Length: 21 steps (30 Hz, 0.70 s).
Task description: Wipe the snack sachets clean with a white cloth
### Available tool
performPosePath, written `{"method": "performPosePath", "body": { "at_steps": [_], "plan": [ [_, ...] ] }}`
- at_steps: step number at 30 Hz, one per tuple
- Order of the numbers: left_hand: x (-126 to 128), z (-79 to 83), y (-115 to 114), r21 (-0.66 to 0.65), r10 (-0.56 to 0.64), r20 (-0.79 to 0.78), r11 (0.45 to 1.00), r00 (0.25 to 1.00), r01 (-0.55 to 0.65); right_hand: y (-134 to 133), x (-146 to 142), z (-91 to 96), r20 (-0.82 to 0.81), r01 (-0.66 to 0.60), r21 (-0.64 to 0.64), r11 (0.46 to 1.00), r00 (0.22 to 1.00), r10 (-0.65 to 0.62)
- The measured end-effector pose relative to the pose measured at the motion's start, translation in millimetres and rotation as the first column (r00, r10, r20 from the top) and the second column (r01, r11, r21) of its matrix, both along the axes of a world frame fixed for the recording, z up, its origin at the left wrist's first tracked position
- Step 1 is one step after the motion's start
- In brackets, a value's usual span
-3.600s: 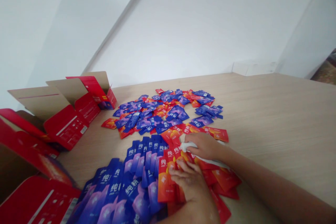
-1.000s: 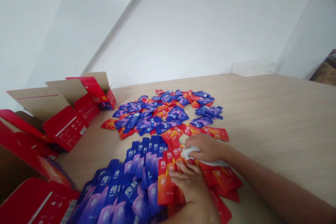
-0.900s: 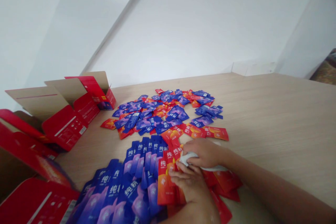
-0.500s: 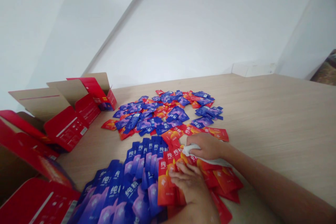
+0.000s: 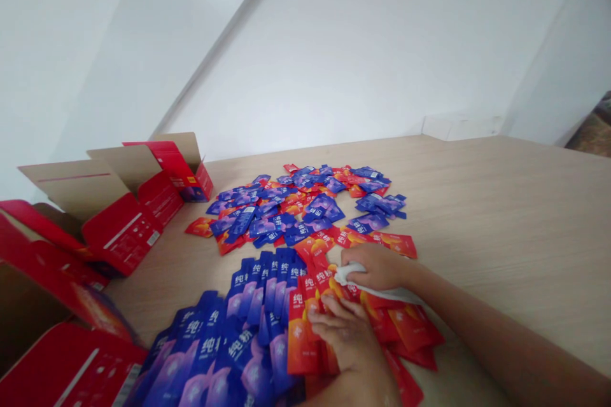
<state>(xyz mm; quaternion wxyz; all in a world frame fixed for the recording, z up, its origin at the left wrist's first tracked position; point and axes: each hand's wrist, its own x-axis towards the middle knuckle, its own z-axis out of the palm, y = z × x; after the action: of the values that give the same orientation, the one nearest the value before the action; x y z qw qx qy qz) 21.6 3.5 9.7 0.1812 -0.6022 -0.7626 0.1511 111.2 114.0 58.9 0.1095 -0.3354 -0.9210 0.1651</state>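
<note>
My left hand lies with fingers spread on a heap of red-orange sachets, pressing them to the table. Just beyond it, my right hand is closed around a white cloth, which touches the red sachets and trails under the wrist to the right. More red sachets fan out below my right forearm. On the left, directly beside the red ones, blue-purple sachets are laid in overlapping rows with their tops pointing away from me.
Open red cardboard boxes stand along the left with flaps raised. A loose pile of mixed blue and red sachets spreads across the wooden table farther back. A white box-like object sits by the wall.
Almost nothing differs. Both hands stay in the same place on the sachets, and the whole view has shifted by a few pixels.
</note>
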Motion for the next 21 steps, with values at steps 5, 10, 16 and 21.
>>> {"method": "performPosePath", "body": {
  "at_steps": [5,10,16,21],
  "plan": [
    [1,-2.7,0,0.002,-0.006,-0.034,1.000,0.999,0.006,-8,-7,-1.6,0.022,-0.090,0.000,0.996,0.996,0.090],
    [1,-8.5,3,0.004,0.010,-0.012,1.000,1.000,-0.009,-1,-2,-3.8,0.055,0.043,0.051,0.998,0.997,-0.045],
    [2,-5.3,3,0.019,0.010,0.037,1.000,0.999,-0.011,-10,-8,4.5,-0.018,-0.037,0.049,0.998,0.999,0.038],
    [1,-5.0,3,0.015,0.012,0.030,1.000,0.999,-0.012,-11,-12,-6.0,0.033,-0.042,0.050,0.998,0.999,0.040]
  ]
}}
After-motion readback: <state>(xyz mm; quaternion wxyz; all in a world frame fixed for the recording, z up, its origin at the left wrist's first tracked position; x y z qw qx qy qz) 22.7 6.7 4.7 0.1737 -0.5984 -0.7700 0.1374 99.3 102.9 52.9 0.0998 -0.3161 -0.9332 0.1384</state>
